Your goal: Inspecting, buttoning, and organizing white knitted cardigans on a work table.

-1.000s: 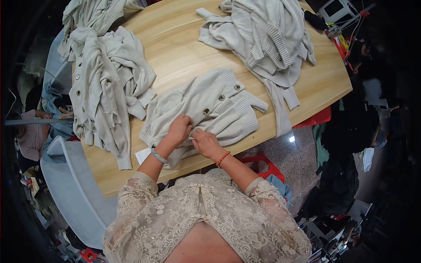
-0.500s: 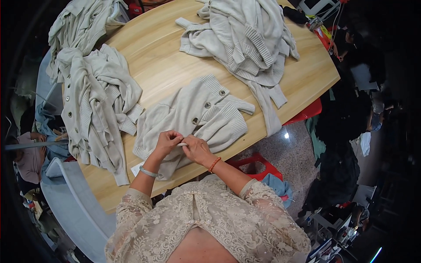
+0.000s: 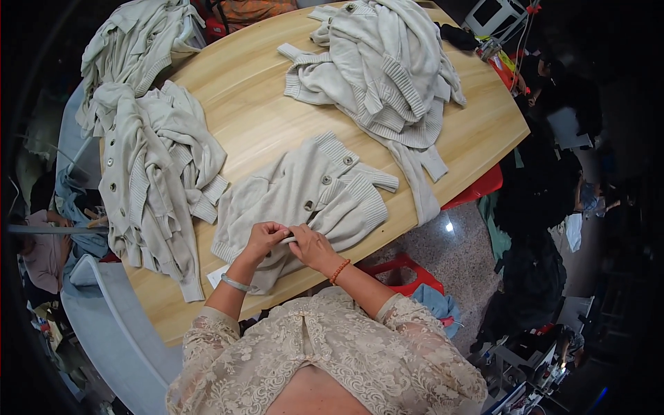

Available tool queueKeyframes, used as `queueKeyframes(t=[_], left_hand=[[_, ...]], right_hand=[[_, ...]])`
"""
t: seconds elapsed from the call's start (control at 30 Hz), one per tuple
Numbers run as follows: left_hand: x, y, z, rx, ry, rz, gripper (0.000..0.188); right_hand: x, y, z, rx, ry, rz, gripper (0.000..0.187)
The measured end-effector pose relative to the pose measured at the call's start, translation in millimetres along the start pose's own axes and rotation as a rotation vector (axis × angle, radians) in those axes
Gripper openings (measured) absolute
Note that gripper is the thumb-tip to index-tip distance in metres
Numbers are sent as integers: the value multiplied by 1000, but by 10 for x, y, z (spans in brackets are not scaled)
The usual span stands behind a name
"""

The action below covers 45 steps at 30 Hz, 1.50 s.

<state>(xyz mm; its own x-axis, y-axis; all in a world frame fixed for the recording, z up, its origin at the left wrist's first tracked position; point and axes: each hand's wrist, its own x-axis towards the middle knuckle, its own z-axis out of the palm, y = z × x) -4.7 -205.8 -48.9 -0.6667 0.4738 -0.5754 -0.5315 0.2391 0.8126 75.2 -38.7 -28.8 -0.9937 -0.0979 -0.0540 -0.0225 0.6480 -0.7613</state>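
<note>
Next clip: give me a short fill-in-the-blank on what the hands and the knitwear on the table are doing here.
1. Both hands, the left hand and the right hand, pinch the near edge of the cream knitted cardigan lying ____ on the oval wooden table.
2. The right wrist wears an ____ bead bracelet.
3. The heap of cream knitted cardigans lies to the person's ____.
4. A small white paper tag lies beside the ____ forearm.

Missing words: flat; orange; left; left

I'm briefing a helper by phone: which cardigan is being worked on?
On the oval wooden table, look at the near edge. The cardigan lies flat and alone, both hands at its hem; the neighbours left and far are crumpled heaps.
</note>
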Motion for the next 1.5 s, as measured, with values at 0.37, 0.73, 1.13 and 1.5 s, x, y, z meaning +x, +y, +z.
queueKeyframes(t=[0.37, 0.73, 1.13, 1.5], left_hand=[[-321, 16, 22, 629, 13, 324, 24], [-355, -74, -27, 395, 11, 271, 8], [-415, 159, -15, 1185, 367, 666, 22], [200, 127, 511, 1145, 197, 495, 29]], right_hand=[[19, 74, -13, 111, -195, 9, 27], [43, 19, -71, 233, -186, 17, 15], [-163, 199, -225, -102, -177, 57, 13], [-155, 226, -179, -80, -102, 51, 14]])
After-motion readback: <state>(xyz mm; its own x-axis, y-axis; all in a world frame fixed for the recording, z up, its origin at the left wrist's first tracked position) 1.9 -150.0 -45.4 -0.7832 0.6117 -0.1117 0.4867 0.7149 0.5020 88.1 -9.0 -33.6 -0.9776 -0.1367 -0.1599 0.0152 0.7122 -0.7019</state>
